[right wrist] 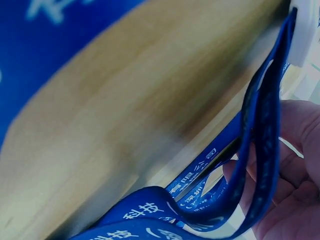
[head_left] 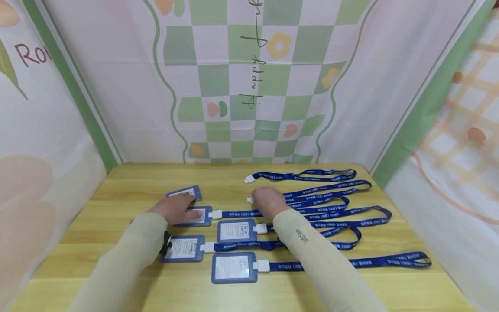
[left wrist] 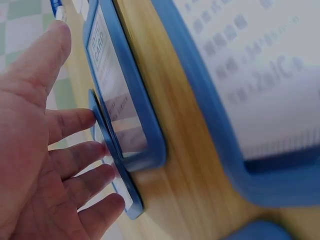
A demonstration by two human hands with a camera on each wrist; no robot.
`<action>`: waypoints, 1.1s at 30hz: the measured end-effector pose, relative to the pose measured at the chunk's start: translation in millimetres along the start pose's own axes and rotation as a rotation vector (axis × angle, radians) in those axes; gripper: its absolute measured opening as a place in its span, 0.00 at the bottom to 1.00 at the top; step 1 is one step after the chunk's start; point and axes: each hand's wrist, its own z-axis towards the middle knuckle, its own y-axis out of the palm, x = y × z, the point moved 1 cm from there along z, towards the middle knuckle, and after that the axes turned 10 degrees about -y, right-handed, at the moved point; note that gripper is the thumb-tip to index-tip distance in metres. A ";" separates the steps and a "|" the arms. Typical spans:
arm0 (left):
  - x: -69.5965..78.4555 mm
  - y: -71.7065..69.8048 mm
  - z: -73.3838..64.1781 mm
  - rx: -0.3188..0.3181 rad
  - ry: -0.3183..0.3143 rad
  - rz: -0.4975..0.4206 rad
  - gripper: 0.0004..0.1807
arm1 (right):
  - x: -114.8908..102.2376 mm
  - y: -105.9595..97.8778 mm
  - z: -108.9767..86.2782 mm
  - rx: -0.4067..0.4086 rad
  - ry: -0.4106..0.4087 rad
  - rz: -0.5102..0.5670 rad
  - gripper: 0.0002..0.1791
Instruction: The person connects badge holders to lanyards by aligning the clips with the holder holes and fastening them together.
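My left hand (head_left: 175,209) reaches over the badge holder (head_left: 186,193) at the back left, fingers spread. In the left wrist view its fingertips touch that blue-framed badge holder (left wrist: 131,202), which lies against another badge holder (left wrist: 117,95). My right hand (head_left: 270,201) grips a blue lanyard near its white clip (head_left: 250,200). The right wrist view shows the lanyard (right wrist: 265,135) looped beside the curled fingers of the right hand (right wrist: 295,175), with the white clip (right wrist: 302,35) at the upper right. The rest of that grip is hidden.
Several badge holders, such as the front one (head_left: 234,268), lie clipped to blue lanyards stretching right. Another lanyard (head_left: 304,175) with a bare white clip lies at the back. A patterned curtain (head_left: 249,86) rises behind the wooden table (head_left: 117,260).
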 end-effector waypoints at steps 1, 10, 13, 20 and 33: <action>0.7 0.4 1.0 -0.001 0.002 0.004 0.45 | 0.0 0.1 -0.1 0.001 0.000 0.000 0.03; 12.7 -0.3 2.8 -0.002 0.037 0.038 0.44 | 0.7 0.4 0.1 -0.011 0.009 0.004 0.04; 16.7 0.3 3.4 -0.004 0.049 0.045 0.43 | 1.2 0.8 0.4 -0.011 0.006 0.001 0.04; 23.1 2.0 6.7 -0.009 0.066 0.042 0.43 | 1.4 1.5 0.8 -0.009 -0.003 -0.010 0.03; 34.9 3.0 10.1 0.002 0.101 0.081 0.41 | 2.5 3.1 1.4 0.001 -0.008 -0.013 0.04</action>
